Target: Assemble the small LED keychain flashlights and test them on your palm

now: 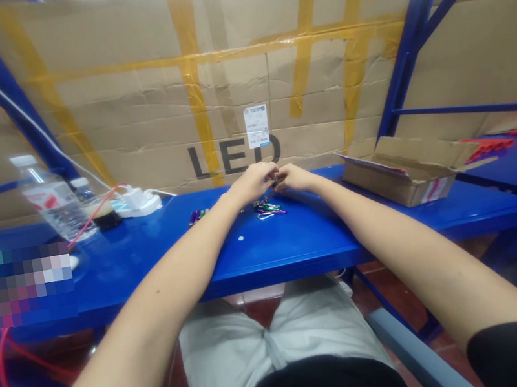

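My left hand (pixel 255 181) and my right hand (pixel 294 178) meet over the blue table, fingertips pinched together. Between them is a small dark piece, too small and blurred to name; both hands look closed on it. Just below lies a small pile of carabiner clips (pixel 271 213), silver, purple and green, with metal chain or ring parts beside them. Left of my left wrist several small coloured pieces (pixel 198 216), purple, green and red, lie in a row, partly hidden by my forearm. A small white round spot (pixel 241 239) shows on the tabletop nearer to me.
An open cardboard box (pixel 415 188) stands at the right, with red items (pixel 489 146) behind it. At the left are a water bottle (pixel 56 202), a dark-liquid bottle (pixel 106 217), a white power strip (pixel 137 203) and a red cable (pixel 4 371). Taped cardboard (pixel 143 120) backs the blue table (pixel 296 246).
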`<state>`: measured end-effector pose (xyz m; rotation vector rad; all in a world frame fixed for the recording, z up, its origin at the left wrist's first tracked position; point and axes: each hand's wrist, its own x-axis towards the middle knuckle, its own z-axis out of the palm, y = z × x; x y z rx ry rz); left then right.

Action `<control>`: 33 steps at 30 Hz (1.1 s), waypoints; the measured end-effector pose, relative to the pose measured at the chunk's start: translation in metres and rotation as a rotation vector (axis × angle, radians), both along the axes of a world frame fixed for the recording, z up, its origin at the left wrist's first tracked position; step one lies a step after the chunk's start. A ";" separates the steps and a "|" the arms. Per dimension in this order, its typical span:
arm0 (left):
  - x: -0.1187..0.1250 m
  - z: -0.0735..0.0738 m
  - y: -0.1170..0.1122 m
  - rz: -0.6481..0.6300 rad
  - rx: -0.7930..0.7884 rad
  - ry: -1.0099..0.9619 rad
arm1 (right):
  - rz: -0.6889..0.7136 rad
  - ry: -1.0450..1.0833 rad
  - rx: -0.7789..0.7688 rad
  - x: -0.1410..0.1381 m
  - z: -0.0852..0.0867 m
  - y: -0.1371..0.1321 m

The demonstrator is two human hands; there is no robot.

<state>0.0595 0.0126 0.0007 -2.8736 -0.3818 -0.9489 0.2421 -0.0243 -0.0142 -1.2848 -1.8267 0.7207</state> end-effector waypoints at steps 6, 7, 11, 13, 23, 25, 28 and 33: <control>-0.001 0.001 -0.001 0.024 -0.021 0.010 | -0.006 0.008 0.021 0.000 -0.002 0.003; -0.001 0.001 -0.002 0.028 -0.027 0.010 | -0.007 0.008 0.019 0.000 -0.002 0.004; 0.000 -0.001 -0.002 0.030 -0.030 0.000 | -0.006 0.013 0.015 0.000 -0.002 0.004; 0.000 0.000 -0.001 0.023 -0.035 -0.004 | -0.011 0.009 0.014 0.000 -0.002 0.003; -0.082 0.025 0.038 0.540 -0.273 0.219 | 0.007 -0.080 -0.025 -0.003 0.003 -0.003; -0.102 0.025 0.046 0.631 -0.376 0.326 | 0.010 -0.111 -0.025 -0.004 0.003 -0.004; -0.114 0.019 0.051 0.674 -0.464 0.397 | 0.008 -0.142 -0.013 -0.005 0.003 -0.004; -0.107 0.011 0.048 0.662 -0.510 0.458 | 0.017 -0.135 -0.010 -0.007 0.002 -0.002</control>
